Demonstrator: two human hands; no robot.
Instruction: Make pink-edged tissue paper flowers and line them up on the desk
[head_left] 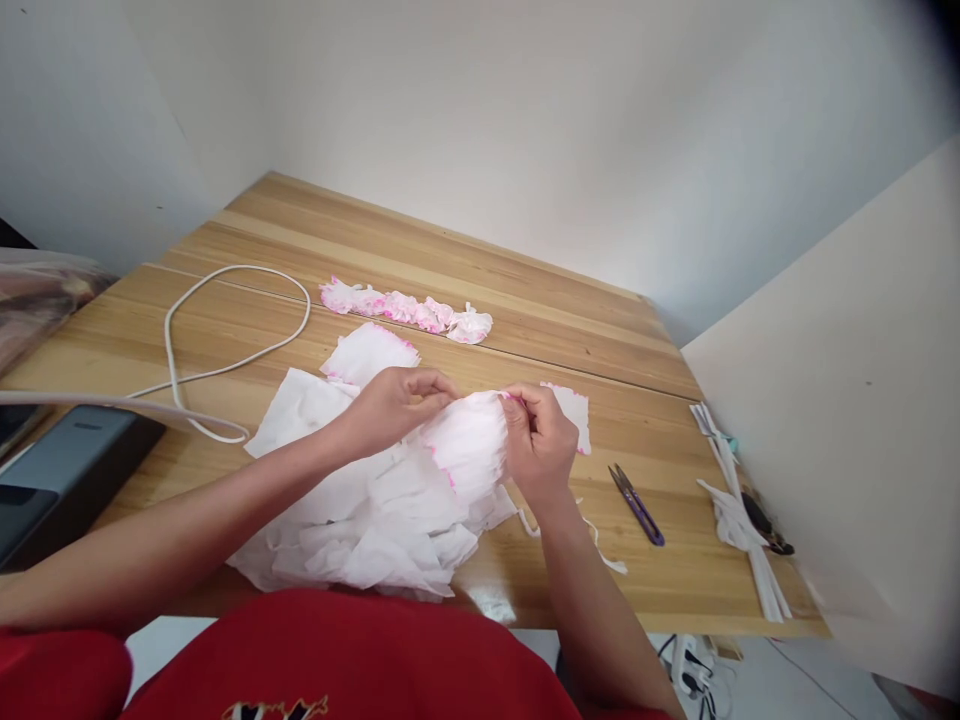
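Between my hands is a white piece of thin fabric (pixel 469 440) with pink-stitched edges, gathered along its top. My right hand (pixel 544 440) is closed, pinching its upper right corner. My left hand (pixel 401 405) is closed at the upper left of the piece, thumb and fingers together near its edge. Beneath them lies a loose heap of white fabric pieces (pixel 360 550). Another pink-edged piece (pixel 371 352) rests just beyond my left hand, and one more pink-edged piece (pixel 570 412) shows partly behind my right hand.
A row of gathered pink-and-white ruffles (pixel 405 308) lies farther back. Purple thread snips (pixel 637 505) are at right, near white fabric strips (pixel 739 520) along the table edge. A white cable (pixel 171 350) loops at left beside a dark grey box-like device (pixel 82 470).
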